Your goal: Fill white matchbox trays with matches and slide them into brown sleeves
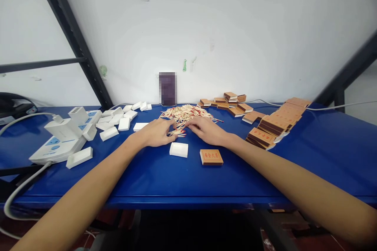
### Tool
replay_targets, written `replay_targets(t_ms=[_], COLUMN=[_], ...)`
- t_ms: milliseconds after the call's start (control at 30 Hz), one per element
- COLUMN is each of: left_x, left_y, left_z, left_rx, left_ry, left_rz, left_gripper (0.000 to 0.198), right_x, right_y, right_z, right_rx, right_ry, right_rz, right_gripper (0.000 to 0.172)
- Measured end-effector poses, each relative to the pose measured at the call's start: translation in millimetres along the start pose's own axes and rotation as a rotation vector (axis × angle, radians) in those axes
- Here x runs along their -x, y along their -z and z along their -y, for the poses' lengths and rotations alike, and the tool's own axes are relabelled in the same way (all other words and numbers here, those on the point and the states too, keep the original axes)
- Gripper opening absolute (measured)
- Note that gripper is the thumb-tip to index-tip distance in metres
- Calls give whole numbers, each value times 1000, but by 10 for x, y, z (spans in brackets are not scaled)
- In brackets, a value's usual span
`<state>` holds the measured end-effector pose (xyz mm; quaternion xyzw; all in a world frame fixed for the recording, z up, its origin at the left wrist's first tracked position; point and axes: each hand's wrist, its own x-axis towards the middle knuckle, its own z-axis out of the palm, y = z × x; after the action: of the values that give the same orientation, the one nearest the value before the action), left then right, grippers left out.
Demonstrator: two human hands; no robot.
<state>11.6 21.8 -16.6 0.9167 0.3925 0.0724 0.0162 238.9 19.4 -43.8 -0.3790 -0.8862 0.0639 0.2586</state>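
Observation:
A heap of red-tipped matchsticks (188, 113) lies at the back middle of the blue table (165, 180). My left hand (157, 132) rests at the heap's near edge, fingers curled on a small bunch of matchsticks (178, 131). My right hand (207, 130) lies palm down just right of it, fingers bent over the same bunch, fingertips touching matches. In front of the hands sit a white inner matchbox tray (178, 149) and a brown matchbox sleeve (211, 157) with red print.
Several white trays (118, 121) lie scattered at the left by a white power strip with plugs (63, 135) and cables. Stacks of brown sleeves (273, 123) fill the right, more at the back (231, 104). A blurred dark object (167, 88) leans on the wall.

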Motion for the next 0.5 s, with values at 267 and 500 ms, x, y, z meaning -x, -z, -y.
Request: replay_targets(t_ms=[267, 500], left_x=[-9, -17], left_y=[-26, -25], left_z=[1, 19], left_rx=[32, 46], left_ry=[-19, -45], left_rz=[-9, -11], left_gripper=[35, 37], right_x=[-18, -1], right_y=[-12, 1], right_z=[-26, 3], right_rx=[218, 268], right_ry=[-21, 22], right_rz=[91, 103], right_gripper=[31, 26])
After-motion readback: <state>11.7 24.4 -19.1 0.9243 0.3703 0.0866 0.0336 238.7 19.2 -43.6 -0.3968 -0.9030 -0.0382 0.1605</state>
